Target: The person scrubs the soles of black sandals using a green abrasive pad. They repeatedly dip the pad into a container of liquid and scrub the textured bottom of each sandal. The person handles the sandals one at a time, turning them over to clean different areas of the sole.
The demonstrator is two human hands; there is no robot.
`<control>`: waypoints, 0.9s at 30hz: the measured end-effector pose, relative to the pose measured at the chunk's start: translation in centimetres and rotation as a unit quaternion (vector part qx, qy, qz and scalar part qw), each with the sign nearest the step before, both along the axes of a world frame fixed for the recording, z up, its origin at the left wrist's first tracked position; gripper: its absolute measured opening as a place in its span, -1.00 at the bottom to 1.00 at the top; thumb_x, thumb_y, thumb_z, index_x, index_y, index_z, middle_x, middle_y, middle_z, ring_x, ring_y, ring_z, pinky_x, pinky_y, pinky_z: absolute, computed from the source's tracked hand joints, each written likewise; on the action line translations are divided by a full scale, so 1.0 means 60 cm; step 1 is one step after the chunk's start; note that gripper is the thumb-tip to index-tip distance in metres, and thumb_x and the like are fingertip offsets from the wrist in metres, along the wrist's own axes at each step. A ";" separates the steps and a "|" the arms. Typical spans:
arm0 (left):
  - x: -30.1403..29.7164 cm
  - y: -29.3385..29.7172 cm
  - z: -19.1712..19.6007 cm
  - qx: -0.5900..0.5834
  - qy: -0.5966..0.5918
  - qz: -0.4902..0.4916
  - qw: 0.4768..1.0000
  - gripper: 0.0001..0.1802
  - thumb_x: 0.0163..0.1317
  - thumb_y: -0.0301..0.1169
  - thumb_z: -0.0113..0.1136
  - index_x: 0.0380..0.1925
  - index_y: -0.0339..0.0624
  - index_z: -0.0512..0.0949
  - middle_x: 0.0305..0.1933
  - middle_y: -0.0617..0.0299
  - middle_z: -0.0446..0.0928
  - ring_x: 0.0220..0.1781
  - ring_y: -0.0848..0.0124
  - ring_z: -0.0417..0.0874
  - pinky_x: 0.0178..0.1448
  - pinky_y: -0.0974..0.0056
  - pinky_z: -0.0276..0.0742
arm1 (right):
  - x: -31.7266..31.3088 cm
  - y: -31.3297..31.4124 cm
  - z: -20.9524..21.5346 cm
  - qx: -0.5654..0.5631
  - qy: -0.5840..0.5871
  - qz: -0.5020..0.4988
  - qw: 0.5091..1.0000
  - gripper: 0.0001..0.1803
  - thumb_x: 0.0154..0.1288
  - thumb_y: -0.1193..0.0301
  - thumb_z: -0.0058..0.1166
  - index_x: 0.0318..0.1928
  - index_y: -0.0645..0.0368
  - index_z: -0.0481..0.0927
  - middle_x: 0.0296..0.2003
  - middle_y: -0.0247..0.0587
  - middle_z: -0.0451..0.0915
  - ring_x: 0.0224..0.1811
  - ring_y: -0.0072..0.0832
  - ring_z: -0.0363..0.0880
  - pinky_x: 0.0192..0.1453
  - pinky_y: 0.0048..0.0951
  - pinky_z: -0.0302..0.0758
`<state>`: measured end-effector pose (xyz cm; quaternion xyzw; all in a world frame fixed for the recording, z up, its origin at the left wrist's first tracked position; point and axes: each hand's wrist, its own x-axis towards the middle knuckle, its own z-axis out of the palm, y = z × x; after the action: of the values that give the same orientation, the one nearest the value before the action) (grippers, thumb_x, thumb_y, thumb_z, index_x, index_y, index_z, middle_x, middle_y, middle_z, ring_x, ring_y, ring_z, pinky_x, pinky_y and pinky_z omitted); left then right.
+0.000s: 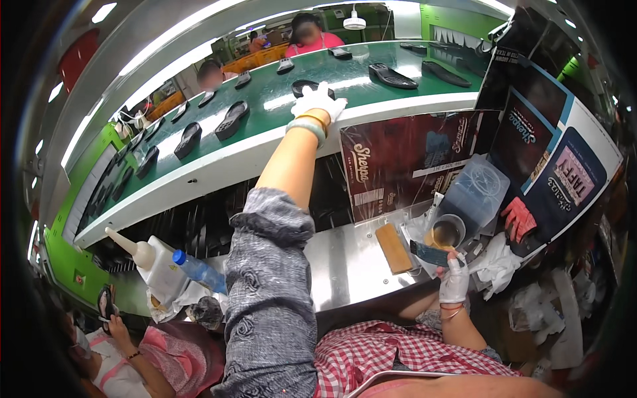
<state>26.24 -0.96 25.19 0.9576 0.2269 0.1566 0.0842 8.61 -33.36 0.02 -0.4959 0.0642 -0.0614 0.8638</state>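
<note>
Stretched far forward over the green conveyor belt, my left hand (319,106), in a white glove, is closed on a black shoe sole (300,87). The palm and fingers cover most of that sole. My right hand (454,278), gloved with bare fingertips, is low at the right and grips a dark, flat rectangular piece (430,253); its exact kind is unclear. Just beyond that piece stands a cup (446,232) with a tan inside. A tan block (393,249) lies on the metal ledge to its left.
More black soles (232,120) lie along the belt (265,119). A white squeeze bottle (159,265) and a blue-capped bottle (199,270) are left of my arm. A clear plastic container (474,192), printed boxes (411,159) and a red glove (519,219) crowd the right. Other people sit around the belt.
</note>
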 end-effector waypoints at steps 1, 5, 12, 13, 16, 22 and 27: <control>0.011 0.014 0.004 -0.004 0.022 0.012 1.000 -0.24 0.10 0.20 -0.05 0.27 0.13 0.22 0.35 0.02 0.19 0.36 0.06 0.23 0.34 -0.06 0.17 | 0.000 0.001 -0.004 0.002 0.001 0.002 1.000 -0.79 0.32 0.32 0.03 -0.16 0.19 0.51 -0.46 -0.39 0.50 -0.62 -0.69 0.44 -0.58 -0.72 0.34; 0.041 0.024 0.005 -0.016 0.091 0.025 0.995 -0.25 0.11 0.20 -0.11 0.29 0.18 0.21 0.40 0.17 0.14 0.36 0.10 0.24 0.33 -0.07 0.16 | 0.008 -0.006 -0.012 -0.010 0.000 -0.007 1.000 -0.80 0.32 0.32 0.03 -0.16 0.17 0.53 -0.44 -0.42 0.50 -0.61 -0.69 0.44 -0.57 -0.73 0.33; 0.045 0.071 0.007 -0.074 -0.094 -0.042 0.992 -0.36 0.08 0.09 -0.01 0.01 -0.14 0.51 0.06 -0.02 0.51 0.13 0.07 0.50 0.19 0.17 0.38 | 0.002 -0.008 -0.006 -0.022 -0.004 -0.001 1.000 -0.79 0.32 0.30 0.04 -0.15 0.14 0.54 -0.44 -0.47 0.48 -0.61 -0.70 0.45 -0.57 -0.73 0.32; 0.042 0.080 0.002 -0.110 -0.169 -0.063 0.978 -0.36 0.06 0.09 0.02 0.00 -0.16 0.51 0.04 -0.02 0.52 0.11 0.08 0.52 0.17 0.16 0.39 | 0.003 -0.004 -0.004 -0.022 -0.007 0.004 1.000 -0.79 0.32 0.30 0.04 -0.15 0.14 0.54 -0.45 -0.47 0.48 -0.61 -0.70 0.45 -0.57 -0.73 0.32; 0.000 0.064 -0.020 -0.273 -0.379 -0.140 0.873 -0.44 0.02 -0.08 0.19 -0.04 -0.24 0.51 -0.10 -0.02 0.57 -0.03 0.18 0.58 0.07 0.23 0.44 | 0.002 -0.002 0.003 -0.020 -0.018 0.004 1.000 -0.78 0.32 0.30 0.05 -0.16 0.18 0.54 -0.44 -0.45 0.47 -0.62 -0.69 0.46 -0.59 -0.74 0.30; -0.278 -0.050 -0.170 -0.102 -0.474 -0.367 0.794 -0.40 -0.24 -0.47 0.31 -0.05 -0.23 0.45 -0.08 -0.02 0.43 -0.04 0.09 0.50 0.08 0.21 0.42 | 0.010 -0.031 0.016 -0.057 -0.032 -0.009 0.998 -0.76 0.31 0.30 0.05 -0.16 0.21 0.54 -0.44 -0.47 0.44 -0.63 -0.68 0.46 -0.60 -0.74 0.30; -0.470 -0.087 -0.403 -0.293 -0.244 -0.277 0.882 -0.26 -0.28 -0.38 0.42 0.05 -0.21 0.41 0.08 -0.11 0.28 0.11 0.08 0.43 0.16 0.19 0.38 | 0.027 -0.039 0.036 -0.113 -0.041 0.007 0.993 -0.76 0.29 0.28 0.07 -0.16 0.18 0.55 -0.43 -0.46 0.45 -0.63 -0.70 0.45 -0.59 -0.73 0.28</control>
<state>-1.95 -6.16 1.01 0.8447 -0.0395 0.2817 0.4533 10.25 -35.68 2.17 -0.5879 0.0180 -0.0824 0.8045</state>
